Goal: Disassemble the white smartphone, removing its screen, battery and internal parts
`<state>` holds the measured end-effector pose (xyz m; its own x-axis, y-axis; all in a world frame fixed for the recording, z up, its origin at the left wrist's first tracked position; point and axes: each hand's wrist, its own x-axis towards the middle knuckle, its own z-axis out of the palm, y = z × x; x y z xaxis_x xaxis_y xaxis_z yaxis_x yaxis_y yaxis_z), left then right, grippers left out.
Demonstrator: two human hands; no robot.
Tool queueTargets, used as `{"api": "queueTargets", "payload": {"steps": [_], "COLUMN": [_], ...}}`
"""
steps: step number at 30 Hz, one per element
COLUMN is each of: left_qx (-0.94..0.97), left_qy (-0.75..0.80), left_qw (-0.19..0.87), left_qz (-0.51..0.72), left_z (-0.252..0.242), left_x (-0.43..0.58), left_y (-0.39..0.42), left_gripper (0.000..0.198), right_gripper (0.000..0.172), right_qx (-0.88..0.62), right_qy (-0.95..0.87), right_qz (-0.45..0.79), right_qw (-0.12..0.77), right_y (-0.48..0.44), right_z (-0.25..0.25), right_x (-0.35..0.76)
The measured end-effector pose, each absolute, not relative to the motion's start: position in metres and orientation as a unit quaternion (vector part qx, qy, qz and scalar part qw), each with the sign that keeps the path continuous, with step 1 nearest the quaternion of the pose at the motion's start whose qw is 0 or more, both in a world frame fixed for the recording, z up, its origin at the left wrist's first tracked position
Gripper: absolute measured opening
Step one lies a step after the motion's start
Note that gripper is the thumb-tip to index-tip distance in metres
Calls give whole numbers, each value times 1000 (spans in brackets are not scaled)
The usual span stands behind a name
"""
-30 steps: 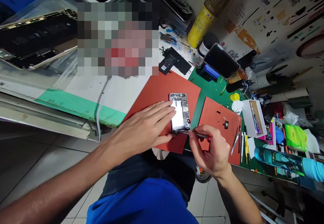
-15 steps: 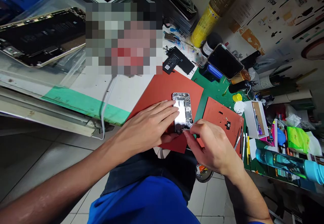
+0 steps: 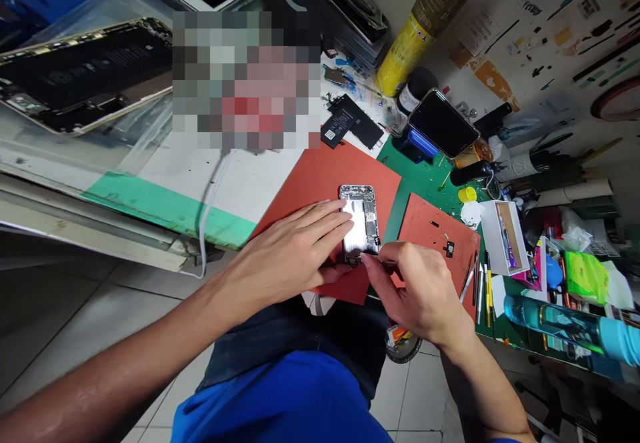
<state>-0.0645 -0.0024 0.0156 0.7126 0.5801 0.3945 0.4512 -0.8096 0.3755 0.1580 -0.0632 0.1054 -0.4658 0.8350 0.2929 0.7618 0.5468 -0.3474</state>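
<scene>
An opened phone (image 3: 356, 226) lies on a red-brown mat (image 3: 320, 176), its bright metal back plate and circuit board exposed. My left hand (image 3: 295, 246) reaches across from the left with straight fingers on the phone's left edge. Its thumb is by the bottom corner, so the hand steadies the phone between them. My right hand (image 3: 420, 289) is closed in a pinch at the phone's bottom edge. Whatever sits between its thumb and finger is too small and hidden to make out.
A second red-brown mat (image 3: 425, 229) with small parts lies right. Black batteries (image 3: 353, 123) sit behind. Beyond stand a propped phone (image 3: 445, 123) and a spray can (image 3: 415, 43). Slim tools (image 3: 483, 289) and a blue bottle (image 3: 560, 323) lie right. An area at upper left is pixelated.
My right hand's pinch has shifted very slightly at the phone's bottom edge; a pale sliver at its fingertips no longer shows. My left hand stays in place. The view has tilted a little.
</scene>
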Motion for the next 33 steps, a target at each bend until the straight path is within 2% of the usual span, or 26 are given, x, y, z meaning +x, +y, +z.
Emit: {"api": "queueTargets", "payload": {"steps": [9,13,24,33], "left_qx": [913,907,911,912], "left_qy": [280,284,279,282], "left_qw": [150,163,153,151], "left_qz": [255,265,260,257], "left_z": [17,17,19,18], "left_x": [-65,-65,-65,-64], "left_y": [-2,-2,-1,-2], "left_gripper": [59,58,53,56], "right_gripper": [19,17,14,15], "right_qx": [-445,-464,-465,-474], "right_qy": [-859,-853,-848,-841], "right_qz": [127,89,109,100], "right_qw": [217,222,229,242], "right_y": [-64,-64,-66,-67], "right_z": [105,105,104,101], "right_x": [161,161,160,160]}}
